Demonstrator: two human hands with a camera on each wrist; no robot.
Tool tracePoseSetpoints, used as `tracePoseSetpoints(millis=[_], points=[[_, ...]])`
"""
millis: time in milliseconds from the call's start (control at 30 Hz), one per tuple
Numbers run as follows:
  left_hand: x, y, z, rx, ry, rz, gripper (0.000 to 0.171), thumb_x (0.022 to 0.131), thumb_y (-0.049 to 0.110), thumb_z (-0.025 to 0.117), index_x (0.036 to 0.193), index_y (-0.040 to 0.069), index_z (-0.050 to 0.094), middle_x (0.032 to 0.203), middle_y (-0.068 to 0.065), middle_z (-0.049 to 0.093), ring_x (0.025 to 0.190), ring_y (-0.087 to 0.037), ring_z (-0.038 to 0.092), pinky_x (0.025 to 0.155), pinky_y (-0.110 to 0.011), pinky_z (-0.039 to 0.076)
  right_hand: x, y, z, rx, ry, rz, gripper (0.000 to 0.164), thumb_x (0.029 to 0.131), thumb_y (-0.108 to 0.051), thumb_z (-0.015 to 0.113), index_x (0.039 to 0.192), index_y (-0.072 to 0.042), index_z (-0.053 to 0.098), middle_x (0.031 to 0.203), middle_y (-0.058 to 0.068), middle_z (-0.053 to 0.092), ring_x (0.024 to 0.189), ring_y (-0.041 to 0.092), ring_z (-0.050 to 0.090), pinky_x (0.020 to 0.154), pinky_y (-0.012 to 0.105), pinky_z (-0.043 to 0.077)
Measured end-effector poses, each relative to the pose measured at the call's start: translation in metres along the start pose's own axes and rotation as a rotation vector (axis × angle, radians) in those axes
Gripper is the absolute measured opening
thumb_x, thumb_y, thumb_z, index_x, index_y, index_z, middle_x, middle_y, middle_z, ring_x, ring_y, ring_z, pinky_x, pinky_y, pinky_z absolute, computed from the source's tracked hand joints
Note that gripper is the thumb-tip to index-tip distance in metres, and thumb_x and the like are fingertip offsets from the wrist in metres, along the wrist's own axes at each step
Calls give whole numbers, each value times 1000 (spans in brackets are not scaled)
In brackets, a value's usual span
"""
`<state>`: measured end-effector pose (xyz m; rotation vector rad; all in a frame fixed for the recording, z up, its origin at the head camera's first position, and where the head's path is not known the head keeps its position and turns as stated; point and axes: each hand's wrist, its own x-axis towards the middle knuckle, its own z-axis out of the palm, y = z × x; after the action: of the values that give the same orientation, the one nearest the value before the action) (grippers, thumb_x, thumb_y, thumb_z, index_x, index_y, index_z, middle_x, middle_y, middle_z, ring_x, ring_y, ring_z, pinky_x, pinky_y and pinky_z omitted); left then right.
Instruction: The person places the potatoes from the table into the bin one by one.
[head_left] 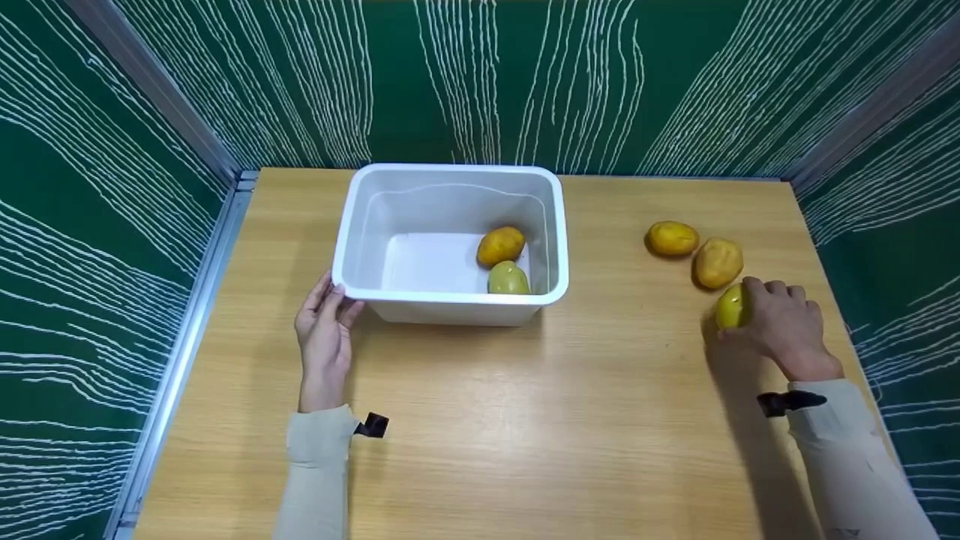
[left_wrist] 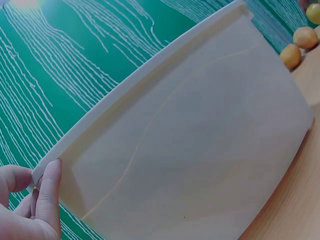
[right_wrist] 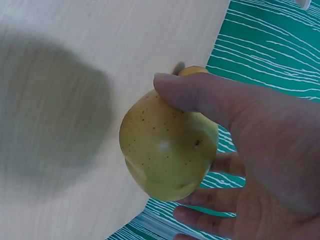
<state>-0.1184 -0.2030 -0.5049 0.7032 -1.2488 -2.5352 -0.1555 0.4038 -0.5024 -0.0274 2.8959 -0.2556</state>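
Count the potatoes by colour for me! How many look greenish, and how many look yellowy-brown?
Greenish potatoes: 2 (one in the white bin, one in the right hand)
Yellowy-brown potatoes: 3 (one in the bin, two on the table)
Total: 5 potatoes

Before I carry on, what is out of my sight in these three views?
Head: the lower part of the green potato, hidden by the near rim of the white bin.
Head: the right side of the held potato, covered by the right hand.
Left wrist: the bin's inside, blocked by its outer wall.
Right wrist: most of the farther potato, behind the thumb and held potato.
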Motion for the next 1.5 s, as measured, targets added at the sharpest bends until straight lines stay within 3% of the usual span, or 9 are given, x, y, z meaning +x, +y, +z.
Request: tracePoseSetpoints(millis=[167,767,1167,1500], points=[[-1,-1,0,-16,-18,29,47,108,-4,53,154,-7,45,131,-13,56,94,-17,70,78,-17,66,2,-5,-3,-24,40,-11,89,80,-22,90,144,12,40,134,44,42,114,62,35,99,85,39],[3,-1,2,-19,16,8,47,107,-3,56,153,-4,47,131,-12,58,92,-16,70,77,-18,67,7,-22,-17,-35,71,-42,90,78,-16,90,147,11,39,138,44,40,118,63,34,103,86,36],[2,-2,2,-12,-10,28,47,108,-5,52,154,-7,44,127,-11,55,90,-14,69,74,-15,66,9,-31,-21,-55,157,-118,86,76,-14,89,145,10,42,134,43,45,118,63,37,99,86,40],[2,-3,0,-33,5,25,47,107,-6,53,153,-7,45,127,-11,57,88,-15,70,75,-17,66,11,-40,-25,-71,170,-154,87,76,-15,90,145,9,43,134,43,46,118,62,39,101,85,41]])
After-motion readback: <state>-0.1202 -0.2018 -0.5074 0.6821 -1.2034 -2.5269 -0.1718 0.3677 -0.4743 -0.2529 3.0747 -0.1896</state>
